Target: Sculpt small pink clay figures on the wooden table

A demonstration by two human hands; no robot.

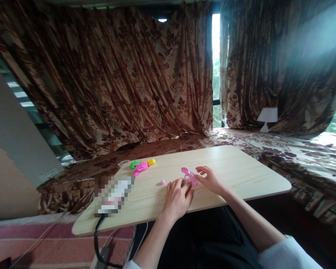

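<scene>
A small translucent pink plastic piece with rounded loops (190,178) rests on the wooden table, between my two hands. My left hand (178,196) lies palm down on the tabletop just left of it, its fingers stretched out and the tips by the lower edge of the piece. Whether those tips press on it I cannot tell. On the other side, my right hand (212,181) is raised slightly with thumb and fingers apart; the thumb is close to the piece. A small pink ball (163,182) sits left of my left hand.
Pink, green and yellow plastic toys (141,167) lie together near the table's far left edge. A blurred-out flat device (114,196) with a black cable is at the left of the light wooden table (229,160). A white lamp (266,117) stands behind on the right, before patterned curtains.
</scene>
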